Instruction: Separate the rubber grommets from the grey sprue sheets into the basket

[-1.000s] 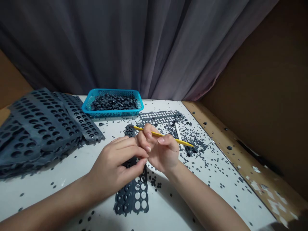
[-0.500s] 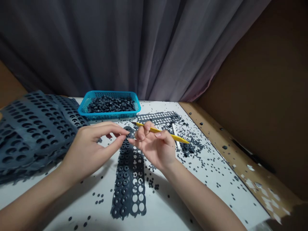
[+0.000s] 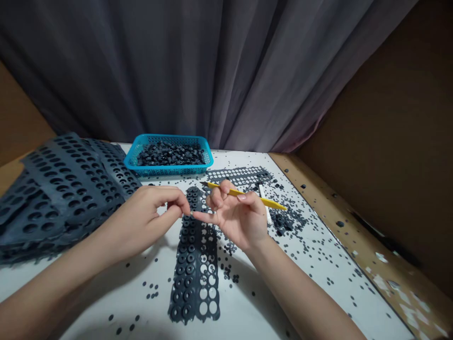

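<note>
My left hand (image 3: 155,217) is closed in a pinch, its thumb and forefinger meeting at the tip of my right little finger; whatever may lie between them is too small to name. My right hand (image 3: 240,215) holds a slim yellow pen-like tool (image 3: 272,203) with a dark pointed tip, gripped by thumb and fingers while the little finger stretches out. Below both hands lies a dark rubber strip (image 3: 194,283). Its left rows carry ring-shaped pieces, and its right rows are punched-out holes.
Stacked perforated dark sheets (image 3: 63,189) fill the left side. A blue basket (image 3: 170,170) of small black pieces stands behind. Another punched strip (image 3: 244,174), a white stick (image 3: 264,198) and scattered black discs (image 3: 290,222) lie to the right on the white tabletop (image 3: 148,321).
My left fingertips have moved down and closed against my right little finger, which now points straight out to the left. The view has shifted slightly.
</note>
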Demonstrator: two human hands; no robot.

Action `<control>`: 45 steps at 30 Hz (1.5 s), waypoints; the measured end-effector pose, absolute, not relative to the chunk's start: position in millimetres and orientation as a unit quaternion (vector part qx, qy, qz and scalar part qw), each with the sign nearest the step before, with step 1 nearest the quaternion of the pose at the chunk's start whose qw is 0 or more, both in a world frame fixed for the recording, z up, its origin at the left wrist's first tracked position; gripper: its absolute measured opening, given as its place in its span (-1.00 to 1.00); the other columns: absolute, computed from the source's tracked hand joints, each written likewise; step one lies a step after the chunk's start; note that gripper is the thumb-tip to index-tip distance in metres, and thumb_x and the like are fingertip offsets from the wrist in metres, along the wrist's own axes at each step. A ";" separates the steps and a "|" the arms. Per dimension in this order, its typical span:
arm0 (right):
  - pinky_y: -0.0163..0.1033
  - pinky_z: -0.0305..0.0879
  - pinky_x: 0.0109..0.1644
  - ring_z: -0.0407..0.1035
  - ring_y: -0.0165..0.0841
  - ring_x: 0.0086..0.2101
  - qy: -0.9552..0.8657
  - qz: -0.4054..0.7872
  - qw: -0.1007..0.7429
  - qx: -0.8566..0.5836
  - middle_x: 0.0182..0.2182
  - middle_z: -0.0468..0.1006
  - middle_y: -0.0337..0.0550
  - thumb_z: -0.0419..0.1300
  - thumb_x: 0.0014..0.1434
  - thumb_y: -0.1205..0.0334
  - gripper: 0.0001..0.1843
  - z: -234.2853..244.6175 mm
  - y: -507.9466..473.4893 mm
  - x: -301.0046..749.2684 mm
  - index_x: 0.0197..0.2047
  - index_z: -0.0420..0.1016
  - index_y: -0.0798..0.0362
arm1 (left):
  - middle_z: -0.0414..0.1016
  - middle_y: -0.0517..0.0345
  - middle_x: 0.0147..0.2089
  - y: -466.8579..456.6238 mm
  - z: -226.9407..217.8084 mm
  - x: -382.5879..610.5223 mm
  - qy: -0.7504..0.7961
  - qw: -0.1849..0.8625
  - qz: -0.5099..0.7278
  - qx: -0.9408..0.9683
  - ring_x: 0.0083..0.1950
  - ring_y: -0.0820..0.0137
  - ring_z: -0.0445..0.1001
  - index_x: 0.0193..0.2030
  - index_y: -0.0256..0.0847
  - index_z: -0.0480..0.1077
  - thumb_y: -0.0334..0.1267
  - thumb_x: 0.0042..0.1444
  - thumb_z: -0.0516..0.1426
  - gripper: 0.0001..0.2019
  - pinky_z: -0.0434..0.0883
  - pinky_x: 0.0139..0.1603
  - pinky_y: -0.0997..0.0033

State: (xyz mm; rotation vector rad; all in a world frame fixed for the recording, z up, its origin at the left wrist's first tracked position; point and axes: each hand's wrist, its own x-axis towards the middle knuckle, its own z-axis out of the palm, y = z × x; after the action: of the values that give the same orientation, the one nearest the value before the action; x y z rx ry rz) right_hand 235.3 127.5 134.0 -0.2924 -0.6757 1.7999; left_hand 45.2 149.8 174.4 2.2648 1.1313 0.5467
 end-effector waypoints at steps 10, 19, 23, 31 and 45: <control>0.09 0.42 -0.14 0.23 -0.40 -0.40 -0.321 0.776 0.525 -0.139 -0.48 0.34 -0.24 0.04 -0.08 0.22 -0.86 137.1 125.8 238.0 -0.37 0.22 0.01 | 0.47 0.27 -0.42 147.0 178.3 44.0 0.339 0.337 0.159 0.864 -0.40 0.47 0.39 -0.39 -0.12 0.47 -0.30 0.08 0.06 -0.85 0.29 -0.39 0.53; -0.02 0.44 -0.23 0.26 -0.38 -0.40 -0.352 0.794 0.481 -0.120 -0.47 0.41 -0.21 0.07 -0.08 0.18 -0.85 143.3 124.4 239.7 -0.38 0.25 0.03 | 0.41 0.31 -0.52 148.3 181.2 41.0 0.298 0.353 0.140 0.876 -0.47 0.52 0.34 -0.49 -0.17 0.39 -0.37 0.05 0.05 -0.84 0.25 -0.44 0.57; -0.04 0.43 -0.24 0.28 -0.38 -0.41 -0.360 0.792 0.481 -0.107 -0.48 0.42 -0.21 0.07 -0.05 0.17 -0.86 140.9 123.5 237.6 -0.39 0.26 0.03 | 0.38 0.29 -0.53 144.4 180.8 45.4 0.305 0.338 0.154 0.877 -0.47 0.51 0.33 -0.53 -0.19 0.35 -0.44 -0.01 0.03 -0.84 0.26 -0.42 0.54; -0.15 0.36 -0.33 0.18 -0.40 -0.51 -0.333 0.789 0.510 -0.078 -0.69 0.31 -0.27 0.01 0.00 0.18 -0.80 131.4 121.2 229.2 -0.59 0.18 0.04 | 0.27 0.36 -0.63 132.2 176.2 43.5 0.331 0.232 0.190 0.895 -0.52 0.53 0.26 -0.63 -0.19 0.24 -0.43 -0.10 0.07 -0.83 0.23 -0.38 0.49; -0.31 0.22 -0.40 0.09 -0.43 -0.55 -0.308 0.778 0.543 -0.071 -0.77 0.20 -0.31 0.09 -0.13 0.27 -0.81 127.5 117.3 221.4 -0.69 0.18 0.06 | 0.21 0.35 -0.67 127.0 176.9 48.6 0.416 0.236 0.170 0.862 -0.60 0.54 0.19 -0.69 -0.20 0.10 -0.38 -0.19 0.03 -0.82 0.11 -0.57 0.50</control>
State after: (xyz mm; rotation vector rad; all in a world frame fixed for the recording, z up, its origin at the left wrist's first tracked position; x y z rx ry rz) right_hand 221.4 117.3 127.5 -0.1695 -0.7303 1.8467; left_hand 48.6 127.0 176.9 2.3639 1.1400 0.4673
